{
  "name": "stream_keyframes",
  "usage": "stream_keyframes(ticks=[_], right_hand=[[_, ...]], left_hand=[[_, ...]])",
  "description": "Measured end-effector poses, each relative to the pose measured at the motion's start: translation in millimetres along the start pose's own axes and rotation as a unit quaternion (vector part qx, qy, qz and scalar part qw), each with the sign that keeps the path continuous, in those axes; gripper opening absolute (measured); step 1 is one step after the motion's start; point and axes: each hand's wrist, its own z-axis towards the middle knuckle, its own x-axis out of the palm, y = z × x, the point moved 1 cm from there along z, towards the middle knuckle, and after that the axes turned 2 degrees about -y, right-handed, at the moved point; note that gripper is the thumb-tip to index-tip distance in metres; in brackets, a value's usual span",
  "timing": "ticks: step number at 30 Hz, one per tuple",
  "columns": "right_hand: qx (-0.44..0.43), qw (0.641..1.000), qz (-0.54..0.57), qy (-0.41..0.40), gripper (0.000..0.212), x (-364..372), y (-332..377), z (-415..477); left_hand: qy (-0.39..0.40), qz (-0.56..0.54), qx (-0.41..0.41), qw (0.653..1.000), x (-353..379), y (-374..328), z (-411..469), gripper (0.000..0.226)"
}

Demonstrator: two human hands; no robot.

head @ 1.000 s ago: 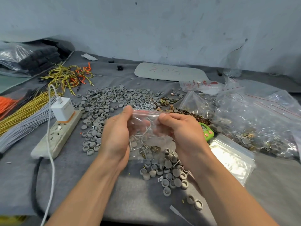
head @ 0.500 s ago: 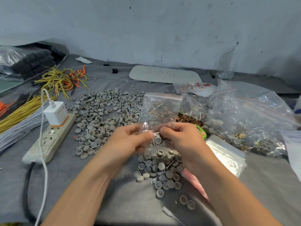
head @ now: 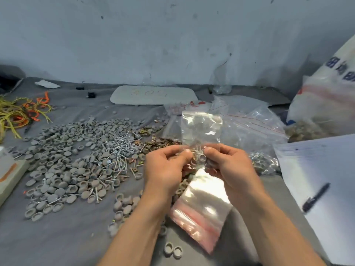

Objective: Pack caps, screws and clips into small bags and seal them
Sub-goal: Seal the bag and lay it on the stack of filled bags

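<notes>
A small clear bag (head: pixel 201 129) stands upright above my hands, with a cap and screws bunched in the part I hold. My left hand (head: pixel 167 167) and my right hand (head: pixel 228 166) each pinch the bag's lower part from either side, thumbs nearly meeting. Grey caps (head: pixel 63 160) lie in a wide heap to the left. Silver screws (head: pixel 123 146) are piled in the middle of that heap, and brass clips (head: pixel 159 143) lie just behind my left hand. A stack of empty red-striped bags (head: pixel 201 208) lies under my wrists.
Filled clear bags (head: pixel 255 131) are piled at the right, with a large white sack (head: pixel 326 100) behind them. White paper with a black pen (head: pixel 315 197) lies at the right. Yellow and orange wires (head: pixel 21 114) sit far left, a power strip (head: pixel 11 173) at the left edge.
My view has swung right, so the power strip slid to the left edge and the paper and sack came into view. My hands still pinch the bag, which now stands taller.
</notes>
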Motion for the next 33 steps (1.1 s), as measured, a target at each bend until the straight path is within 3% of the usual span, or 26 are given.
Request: stream_keyframes(ticks=[4, 6, 8, 9, 11, 14, 16, 20, 24, 27, 29, 31, 33], right_hand=[[-0.019, 0.983, 0.045, -0.177, 0.007, -47, 9, 20], [-0.046, 0.952, -0.077, -0.294, 0.028, -69, 10, 28], [-0.106, 0.897, -0.243, -0.354, 0.040, -78, 10, 26], [-0.150, 0.882, -0.285, -0.343, 0.039, -79, 9, 24], [-0.195, 0.886, -0.330, -0.260, 0.036, -75, 3, 26], [-0.133, 0.889, -0.422, -0.120, 0.033, -69, -10, 40], [-0.115, 0.878, -0.457, -0.083, 0.034, -69, -12, 46], [-0.135, 0.859, -0.489, -0.074, 0.042, -68, -13, 43], [-0.177, 0.858, -0.475, -0.085, 0.035, -57, -7, 24], [-0.129, 0.867, -0.480, 0.050, 0.018, -47, -10, 2], [-0.091, 0.818, -0.552, 0.136, 0.040, -39, -17, -16], [-0.107, 0.763, -0.618, 0.154, 0.059, -31, -20, -25], [-0.110, 0.765, -0.620, 0.137, 0.057, -26, -21, -26]], left_hand=[[0.003, 0.037, 0.030, 0.999, 65, 11, 10, 0.022], [0.036, 0.152, 0.054, 0.986, 89, 16, 18, 0.050], [0.047, 0.295, 0.134, 0.945, 101, 23, 20, 0.064], [0.044, 0.349, 0.194, 0.916, 104, 26, 21, 0.056], [0.080, 0.442, 0.272, 0.851, 106, 36, 24, 0.031], [0.188, 0.552, 0.227, 0.780, 110, 44, 36, 0.022], [0.206, 0.572, 0.221, 0.762, 111, 45, 43, 0.026], [0.219, 0.560, 0.236, 0.763, 104, 41, 39, 0.036], [0.168, 0.477, 0.241, 0.828, 65, 25, 26, 0.036], [0.084, 0.437, 0.240, 0.863, 23, 7, 20, 0.030], [0.045, 0.416, 0.236, 0.877, 1, -3, 11, 0.031], [0.020, 0.408, 0.233, 0.883, -13, -7, 0, 0.032], [0.017, 0.411, 0.214, 0.886, -22, -5, -10, 0.032]])
